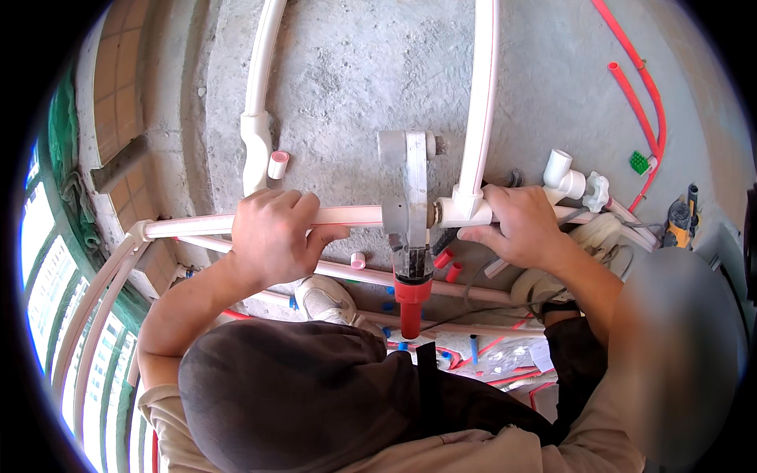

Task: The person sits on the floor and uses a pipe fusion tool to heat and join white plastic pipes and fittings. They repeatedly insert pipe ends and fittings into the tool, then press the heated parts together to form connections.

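Note:
My left hand (272, 235) is wrapped around a white plastic pipe (347, 215) with a thin red stripe. The pipe's right end meets the grey heating head of a pipe fusion welder (416, 197). My right hand (522, 225) grips a white tee fitting (455, 213) against the welder's other side. Out of the tee's top runs a long white pipe (482, 94) away from me. The welder's red handle (412, 311) points toward me, with neither hand on it. Whether pipe and tee sit on the heating dies is hidden.
White elbow and valve fittings (564, 177) lie right of my right hand. A short pipe offcut (278, 164) rests on concrete. Red pipes (639, 71) curve at the far right; a yellow-black tool (678, 223) lies below. More pipes and a cable cross the floor near my shoes (325, 299).

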`<state>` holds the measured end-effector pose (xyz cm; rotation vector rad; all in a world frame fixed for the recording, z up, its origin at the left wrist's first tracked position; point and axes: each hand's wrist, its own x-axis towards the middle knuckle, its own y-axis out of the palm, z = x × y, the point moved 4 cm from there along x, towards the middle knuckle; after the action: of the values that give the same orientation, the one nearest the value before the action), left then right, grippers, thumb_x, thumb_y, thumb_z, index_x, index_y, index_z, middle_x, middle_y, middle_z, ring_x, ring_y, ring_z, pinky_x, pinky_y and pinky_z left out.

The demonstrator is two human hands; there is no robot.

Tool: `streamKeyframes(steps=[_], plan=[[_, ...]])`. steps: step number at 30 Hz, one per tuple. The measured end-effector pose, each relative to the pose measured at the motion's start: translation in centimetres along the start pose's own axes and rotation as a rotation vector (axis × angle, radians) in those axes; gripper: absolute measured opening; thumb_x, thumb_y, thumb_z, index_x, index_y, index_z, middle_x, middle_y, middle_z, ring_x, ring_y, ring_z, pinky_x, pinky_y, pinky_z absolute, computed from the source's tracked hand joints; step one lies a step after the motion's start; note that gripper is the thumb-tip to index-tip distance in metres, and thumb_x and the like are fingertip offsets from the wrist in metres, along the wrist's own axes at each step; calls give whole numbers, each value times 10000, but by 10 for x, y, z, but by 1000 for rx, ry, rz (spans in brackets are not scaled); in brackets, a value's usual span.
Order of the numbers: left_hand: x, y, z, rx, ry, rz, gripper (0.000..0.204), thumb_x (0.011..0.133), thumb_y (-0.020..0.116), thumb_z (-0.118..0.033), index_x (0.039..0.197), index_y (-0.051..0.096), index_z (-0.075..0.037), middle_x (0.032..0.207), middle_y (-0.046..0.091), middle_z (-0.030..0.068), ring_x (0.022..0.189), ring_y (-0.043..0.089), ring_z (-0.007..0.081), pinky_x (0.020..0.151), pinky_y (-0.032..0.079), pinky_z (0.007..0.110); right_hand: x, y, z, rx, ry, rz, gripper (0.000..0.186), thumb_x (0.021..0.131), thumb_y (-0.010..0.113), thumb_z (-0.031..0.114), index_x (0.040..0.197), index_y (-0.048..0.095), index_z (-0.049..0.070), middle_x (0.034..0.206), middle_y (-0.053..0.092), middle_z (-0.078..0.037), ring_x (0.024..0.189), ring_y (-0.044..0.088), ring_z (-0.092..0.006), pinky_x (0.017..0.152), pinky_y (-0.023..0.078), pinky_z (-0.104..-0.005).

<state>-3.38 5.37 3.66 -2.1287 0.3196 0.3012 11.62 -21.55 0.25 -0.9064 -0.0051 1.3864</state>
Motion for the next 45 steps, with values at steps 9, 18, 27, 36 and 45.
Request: streamKeyframes(steps=[9,18,27,36,45], plan=[[9,-3,0,-6,27,-3,491,783,812,-362,630,448,-70,567,486,114,510,511,352,500,395,458,1,5,-1,-13,-1,12,581,817,763,510,942,641,-43,639,623,-179,593,645,-391,564,496,-463],[14,-8,-8,-10,-12,43,460,786,812,-364,645,486,-71,574,507,115,520,534,356,509,419,460,4,6,2,8,-1,28,575,813,770,494,917,640,-56,615,617,-186,572,643,-391,552,500,-462],[14,-2,-13,-8,-59,62,451,801,801,-369,655,499,-67,597,543,126,530,548,369,522,425,475,3,8,1,-2,6,-10,569,788,789,477,923,650,-58,628,629,-187,576,643,-391,549,494,-460],[19,0,-12,-22,-119,143,466,802,799,-380,641,506,-55,579,548,147,536,557,382,517,423,473,4,10,2,3,19,-24,557,775,803,462,932,668,-55,598,619,-170,542,639,-371,526,497,-440],[17,0,-16,-36,-70,65,449,792,805,-344,648,492,-55,607,548,144,555,547,387,536,419,479,5,8,3,1,45,-5,595,768,799,515,903,680,-52,604,633,-159,547,650,-362,540,506,-446]])
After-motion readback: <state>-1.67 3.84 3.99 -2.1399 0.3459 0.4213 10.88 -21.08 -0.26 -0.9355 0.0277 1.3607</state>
